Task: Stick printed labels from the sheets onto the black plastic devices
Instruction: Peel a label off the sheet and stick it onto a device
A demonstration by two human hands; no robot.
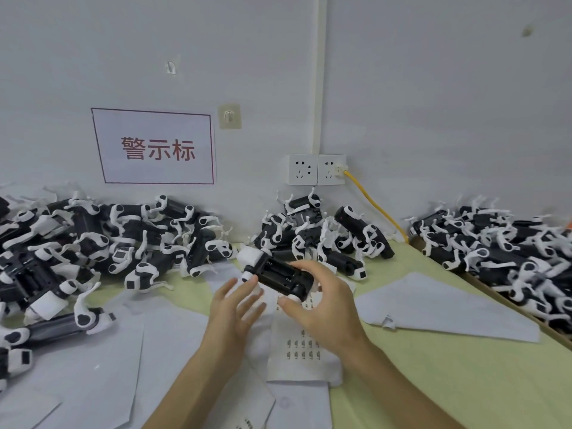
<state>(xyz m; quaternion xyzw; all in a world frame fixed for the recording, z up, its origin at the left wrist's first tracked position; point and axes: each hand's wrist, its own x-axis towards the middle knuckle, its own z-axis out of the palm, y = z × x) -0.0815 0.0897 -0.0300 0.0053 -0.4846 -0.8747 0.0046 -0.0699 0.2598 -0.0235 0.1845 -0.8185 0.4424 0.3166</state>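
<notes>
Gripping the black device (280,277), the right hand (322,305) curls while the left hand (235,308) spreads open.

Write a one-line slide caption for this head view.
Right hand holds a black device above the label sheet, left hand open beside it, device piles along the wall.

Two pale grey walls (433,88) meet in a corner right of the middle, where a white strip (318,72) runs down. A white sign (154,147) with a red edge and red writing hangs at the left. Two small hooks (229,116) sit above it. Two white sockets (315,169) are near the corner, with a yellow cable (376,205) plugged in. The table (448,366) is light green.
</notes>
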